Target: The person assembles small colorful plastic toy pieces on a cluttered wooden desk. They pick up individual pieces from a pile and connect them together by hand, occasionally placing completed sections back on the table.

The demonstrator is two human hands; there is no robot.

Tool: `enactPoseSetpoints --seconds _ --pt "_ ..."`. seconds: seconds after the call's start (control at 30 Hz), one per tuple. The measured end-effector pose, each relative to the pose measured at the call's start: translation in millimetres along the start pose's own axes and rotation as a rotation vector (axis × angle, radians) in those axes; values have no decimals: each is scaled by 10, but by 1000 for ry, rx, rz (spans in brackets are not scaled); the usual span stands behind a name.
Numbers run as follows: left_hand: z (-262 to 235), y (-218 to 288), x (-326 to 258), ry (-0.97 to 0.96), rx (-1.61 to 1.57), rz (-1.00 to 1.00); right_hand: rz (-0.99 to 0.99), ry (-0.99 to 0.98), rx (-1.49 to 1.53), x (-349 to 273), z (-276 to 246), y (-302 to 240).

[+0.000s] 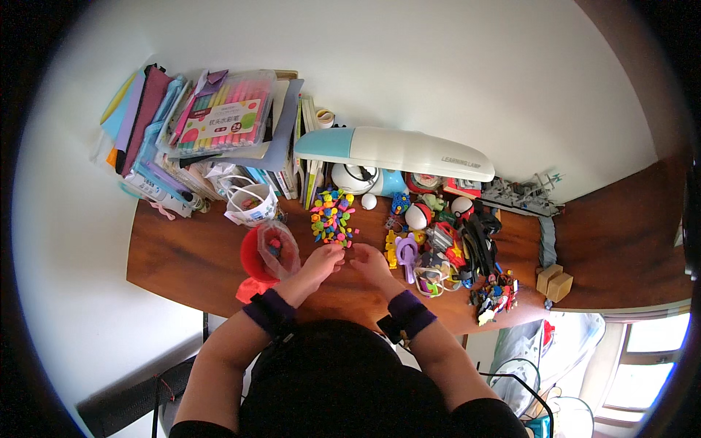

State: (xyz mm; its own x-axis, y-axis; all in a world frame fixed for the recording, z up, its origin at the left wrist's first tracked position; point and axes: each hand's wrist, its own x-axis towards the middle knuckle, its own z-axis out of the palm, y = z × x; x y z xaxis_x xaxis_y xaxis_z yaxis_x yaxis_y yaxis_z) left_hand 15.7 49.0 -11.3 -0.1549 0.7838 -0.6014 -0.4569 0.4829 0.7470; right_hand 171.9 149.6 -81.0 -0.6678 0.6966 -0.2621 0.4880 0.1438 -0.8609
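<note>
Red cup holds a bag of beads; left hand and right hand pinch small pieces together.

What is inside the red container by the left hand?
The red plastic container holds a clear plastic bag with a few small coloured pieces showing through; anything deeper is covered by the bag. The left hand is beside it.

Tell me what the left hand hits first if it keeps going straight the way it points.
Probably the pile of small colourful beads on the wooden desk. The left hand points up and away from the person toward it; the red container stays off to its side. Depth is unclear.
</note>
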Motion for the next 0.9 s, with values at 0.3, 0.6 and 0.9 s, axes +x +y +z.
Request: enactPoseSetpoints --seconds 0.3,0.6,0.9 --pt "71 -187 457 4 -22 -63 4 61 -74 153 7 -45" --pt "92 -318 605 45 -65 -108 -5 55 -49 263 92 58" --pt "33 -534 668 36 -71 -175 21 -13 14 181 184 244"
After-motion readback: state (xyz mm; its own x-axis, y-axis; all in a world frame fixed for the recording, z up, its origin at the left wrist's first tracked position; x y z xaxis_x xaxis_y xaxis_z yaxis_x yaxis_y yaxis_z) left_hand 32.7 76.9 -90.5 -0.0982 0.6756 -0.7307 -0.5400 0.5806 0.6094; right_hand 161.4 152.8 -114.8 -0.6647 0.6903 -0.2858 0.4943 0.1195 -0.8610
